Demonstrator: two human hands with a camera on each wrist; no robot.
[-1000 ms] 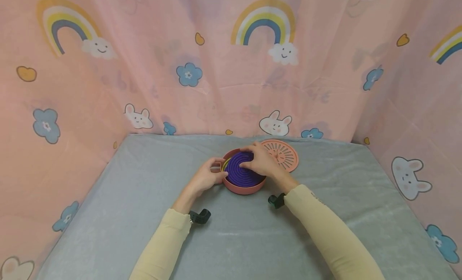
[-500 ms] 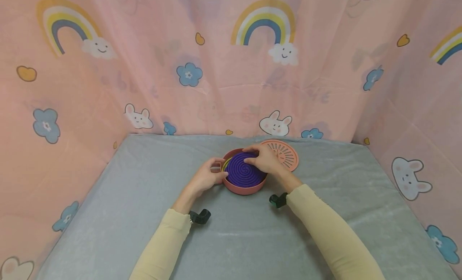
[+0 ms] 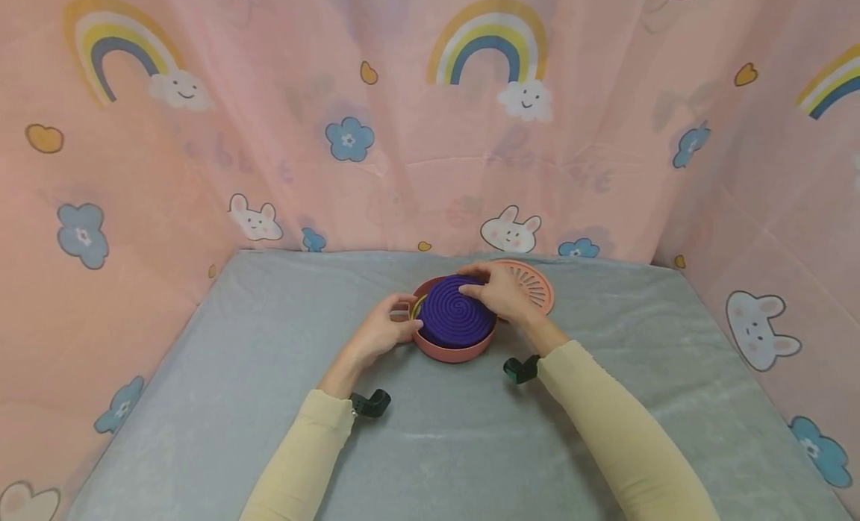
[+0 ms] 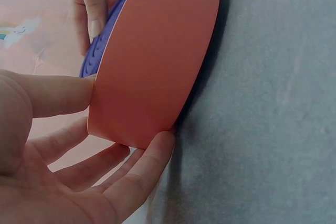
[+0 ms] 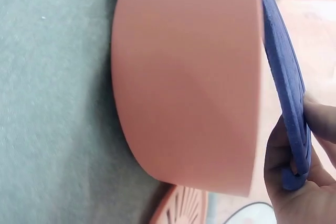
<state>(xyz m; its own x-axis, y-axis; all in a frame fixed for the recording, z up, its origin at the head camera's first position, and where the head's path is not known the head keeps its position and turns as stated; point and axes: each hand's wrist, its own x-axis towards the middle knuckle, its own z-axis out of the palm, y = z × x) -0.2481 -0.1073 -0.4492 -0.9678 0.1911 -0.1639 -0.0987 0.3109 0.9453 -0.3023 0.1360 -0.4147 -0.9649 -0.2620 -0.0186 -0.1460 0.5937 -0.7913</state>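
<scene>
At the left, the left hand (image 3: 381,328) stays as it was a second ago, its fingers spread and nearly straight, their tips against the outer wall of the coral round container (image 3: 453,354) on the cloth-covered tabletop (image 3: 443,454). Just past those fingertips, a sliver of yellow (image 3: 418,307) shows inside the rim; what it belongs to is hidden. Next comes the purple spiral disc (image 3: 455,312), and here lies the change: its far-right edge, beside the right fingers, now tilts up above the rim, where it lay flatter half a second ago, while the near edge, well apart from them, seems to remain inside. The right hand (image 3: 505,294) has shifted slightly rightward and pinches that raised edge, thumb on the face and fingers behind. Judging from this, the disc is coming out edge first while the container stays braced. The slotted lid (image 3: 535,288) lies beyond the right fingers, partly covered by that hand.
</scene>
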